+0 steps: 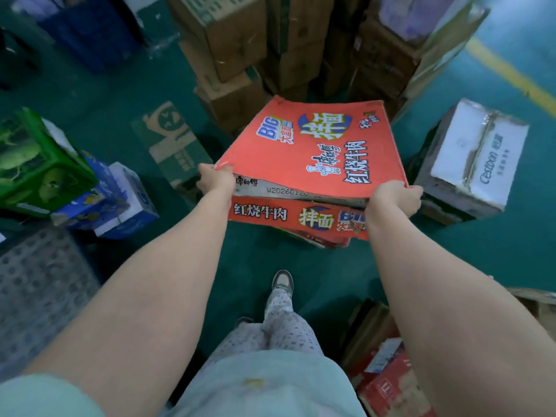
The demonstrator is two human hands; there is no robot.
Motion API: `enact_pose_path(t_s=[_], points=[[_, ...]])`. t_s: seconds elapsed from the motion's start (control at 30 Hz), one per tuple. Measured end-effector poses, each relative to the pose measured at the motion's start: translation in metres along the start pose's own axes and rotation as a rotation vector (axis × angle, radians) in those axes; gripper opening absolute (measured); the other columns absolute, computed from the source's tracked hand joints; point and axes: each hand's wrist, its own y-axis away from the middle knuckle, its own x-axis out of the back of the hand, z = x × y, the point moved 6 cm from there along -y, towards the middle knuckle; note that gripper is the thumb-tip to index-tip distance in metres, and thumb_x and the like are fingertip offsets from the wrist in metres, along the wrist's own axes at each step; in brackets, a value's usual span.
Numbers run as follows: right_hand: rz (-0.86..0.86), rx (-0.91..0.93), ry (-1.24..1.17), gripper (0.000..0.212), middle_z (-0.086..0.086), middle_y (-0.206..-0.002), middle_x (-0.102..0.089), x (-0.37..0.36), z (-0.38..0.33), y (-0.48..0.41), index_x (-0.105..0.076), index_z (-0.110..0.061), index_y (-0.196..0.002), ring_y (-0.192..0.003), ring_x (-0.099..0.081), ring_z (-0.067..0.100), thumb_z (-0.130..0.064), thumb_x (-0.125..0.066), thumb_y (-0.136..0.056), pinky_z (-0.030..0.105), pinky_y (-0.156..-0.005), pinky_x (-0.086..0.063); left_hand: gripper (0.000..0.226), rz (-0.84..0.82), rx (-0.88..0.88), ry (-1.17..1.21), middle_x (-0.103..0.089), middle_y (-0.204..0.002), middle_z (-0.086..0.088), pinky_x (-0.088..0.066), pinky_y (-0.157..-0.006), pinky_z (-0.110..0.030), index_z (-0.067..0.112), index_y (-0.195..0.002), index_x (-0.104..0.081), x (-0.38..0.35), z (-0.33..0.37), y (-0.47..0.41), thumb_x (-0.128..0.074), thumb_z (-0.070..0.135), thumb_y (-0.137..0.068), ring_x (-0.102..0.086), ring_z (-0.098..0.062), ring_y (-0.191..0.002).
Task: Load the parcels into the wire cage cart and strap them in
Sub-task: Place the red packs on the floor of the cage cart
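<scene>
Carton (313,145), red, held between left hand (216,179) and right hand (394,197), each gripping a near corner.

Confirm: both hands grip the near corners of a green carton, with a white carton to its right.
Wrong colour: the head view shows the left hand and right hand gripping the near corners of a red carton, not green. The white carton is right of it.

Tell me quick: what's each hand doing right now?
Left hand: grips the near left corner of the red carton.
Right hand: grips its near right corner.
</scene>
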Motion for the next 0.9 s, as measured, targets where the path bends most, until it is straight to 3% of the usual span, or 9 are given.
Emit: enact_pose_path(t_s=[0.13,0.2,0.3,0.4,0.57,0.7,0.9], points=[[-0.045,0.088,0.007,0.031,0.011,-0.129,-0.050,-0.003,-0.011,0.038,-0.048,-0.008,-0.123,-0.112,-0.056,0.031,-0.023,-0.035,-0.099,0.044,-0.097,-0.044,0.021,0.065,0.041,0.028,-0.049,-0.127,-0.011,-0.050,-0.079,-0.036,0.017,-0.102,-0.037,0.049,-0.017,0.005,-0.053,0.029,-0.094,-0.059,-0.024,-0.092],[-0.096,0.126,0.023,0.032,0.010,-0.128,-0.051,-0.010,-0.013,0.063,-0.047,-0.011,-0.126,-0.111,-0.056,0.030,-0.025,-0.035,-0.099,0.046,-0.096,-0.045,0.023,0.123,0.055,0.058,-0.049,-0.128,-0.011,-0.047,-0.073,-0.034,0.015,-0.107,-0.041,0.081,-0.025,0.007,-0.054,0.029,-0.094,-0.056,-0.023,-0.089],[-0.189,0.172,0.038,0.037,0.009,-0.131,-0.050,-0.025,-0.011,0.099,-0.044,-0.013,-0.133,-0.113,-0.056,0.029,-0.024,-0.035,-0.099,0.046,-0.096,-0.046,0.034,0.214,0.068,0.101,-0.047,-0.132,-0.013,-0.041,-0.072,-0.029,0.010,-0.122,-0.045,0.128,-0.042,0.009,-0.053,0.026,-0.094,-0.055,-0.023,-0.093],[-0.261,0.226,0.043,0.038,0.009,-0.134,-0.049,-0.040,-0.010,0.139,-0.044,-0.012,-0.134,-0.114,-0.055,0.031,-0.021,-0.036,-0.098,0.040,-0.095,-0.045,0.038,0.296,0.099,0.159,-0.044,-0.135,-0.015,-0.041,-0.076,-0.033,0.009,-0.126,-0.044,0.174,-0.062,0.013,-0.053,0.026,-0.093,-0.055,-0.030,-0.109],[-0.414,0.344,0.127,0.039,0.009,-0.132,-0.050,-0.074,-0.015,0.196,-0.043,-0.011,-0.136,-0.114,-0.055,0.030,-0.020,-0.036,-0.098,0.034,-0.087,-0.042,0.042,0.441,0.146,0.265,-0.047,-0.133,-0.015,-0.047,-0.090,-0.038,0.011,-0.129,-0.043,0.249,-0.089,0.027,-0.052,0.027,-0.091,-0.056,-0.033,-0.109],[-0.531,0.478,0.254,0.038,0.010,-0.135,-0.047,-0.099,-0.019,0.240,-0.044,-0.010,-0.134,-0.115,-0.053,0.032,-0.019,-0.033,-0.098,0.039,-0.093,-0.043,0.039,0.561,0.205,0.323,-0.049,-0.132,-0.014,-0.049,-0.092,-0.039,0.007,-0.128,-0.042,0.292,-0.117,0.040,-0.051,0.024,-0.093,-0.058,-0.029,-0.109],[-0.761,0.644,0.370,0.035,0.009,-0.127,-0.053,-0.125,-0.017,0.319,-0.046,-0.014,-0.129,-0.103,-0.060,0.030,-0.023,-0.039,-0.096,0.045,-0.088,-0.051,0.039,0.755,0.410,0.473,-0.035,-0.138,-0.018,-0.044,-0.092,-0.038,0.009,-0.130,-0.043,0.337,-0.172,0.082,-0.050,0.024,-0.095,-0.054,-0.033,-0.113]])
